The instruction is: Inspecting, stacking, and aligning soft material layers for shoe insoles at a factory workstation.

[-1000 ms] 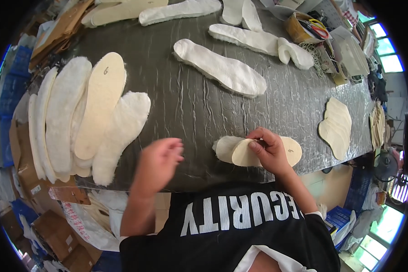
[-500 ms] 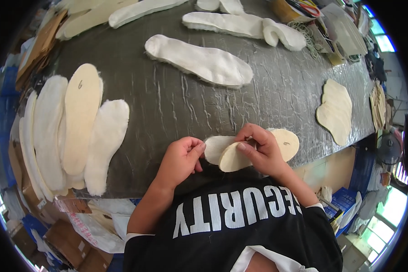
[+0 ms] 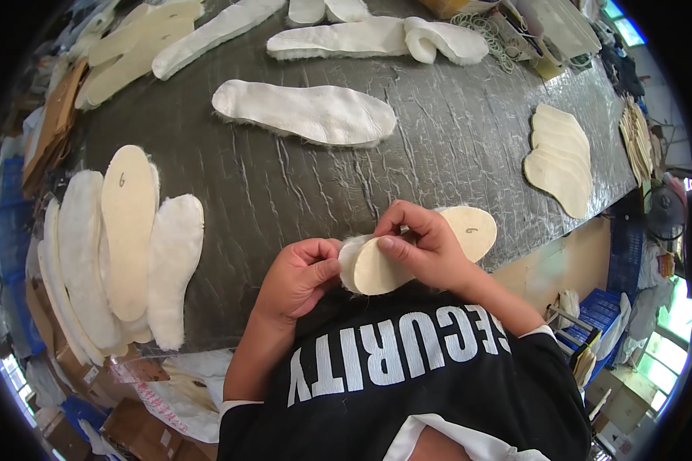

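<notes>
Close in front of my body, both hands hold a fluffy white insole with a cream insole lying over it. My left hand pinches the rim of the white fleece at the left end. My right hand grips the cream one from above, thumb on its face and fingers curled at its far edge. Right of that hand a rounded cream end with a small mark sticks out. Whether it belongs to the same cream insole is hidden by my right hand.
Fleecy and cream insoles are piled on the left of the dark table. One white insole lies ahead, with more behind it. Fanned cream insoles lie at right; a plastic bin stands at far right.
The cream insole's left end has moved left over the white one, covering more of it. My hands are closer together. The whole view has shifted slightly.
</notes>
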The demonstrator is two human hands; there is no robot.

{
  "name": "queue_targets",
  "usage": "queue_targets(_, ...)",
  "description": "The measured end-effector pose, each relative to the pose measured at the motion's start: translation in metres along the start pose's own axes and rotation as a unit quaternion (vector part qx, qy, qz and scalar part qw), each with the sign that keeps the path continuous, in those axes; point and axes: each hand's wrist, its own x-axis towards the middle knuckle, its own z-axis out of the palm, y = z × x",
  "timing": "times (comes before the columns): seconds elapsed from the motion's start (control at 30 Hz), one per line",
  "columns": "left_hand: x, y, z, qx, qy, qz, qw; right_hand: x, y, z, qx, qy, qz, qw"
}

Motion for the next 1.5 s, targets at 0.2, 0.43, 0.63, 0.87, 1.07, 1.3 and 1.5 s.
queue_targets(0.2, 0.006, -0.003, 0.003, -0.037, -0.018, 0.007, 0.999, -0.001, -0.001, -0.002, 0.041, -0.008, 0.029, 0.999)
queue_targets(0.43, 0.008, 0.001, 0.008, -0.019, -0.044, 0.021, 0.999, -0.002, 0.002, -0.001, 0.074, 0.004, 0.059, 0.995)
queue_targets(0.63, 0.010, -0.001, 0.009, -0.015, -0.038, 0.016, 0.999, -0.003, 0.003, 0.000, 0.060, 0.013, 0.062, 0.996)
queue_targets(0.87, 0.010, -0.004, 0.011, -0.041, -0.030, 0.025, 0.998, -0.002, 0.005, 0.002, 0.052, 0.026, 0.046, 0.997)
queue_targets(1.07, 0.010, -0.004, 0.014, -0.042, -0.034, 0.022, 0.998, -0.002, 0.005, 0.003, 0.057, 0.035, 0.045, 0.997)
queue_targets(1.3, 0.009, -0.004, 0.015, -0.043, -0.033, 0.017, 0.998, -0.003, 0.008, 0.005, 0.053, 0.041, 0.049, 0.997)
queue_targets(1.5, 0.007, -0.003, 0.018, -0.048, -0.034, 0.012, 0.998, -0.004, 0.010, 0.010, 0.039, 0.054, 0.022, 0.998)
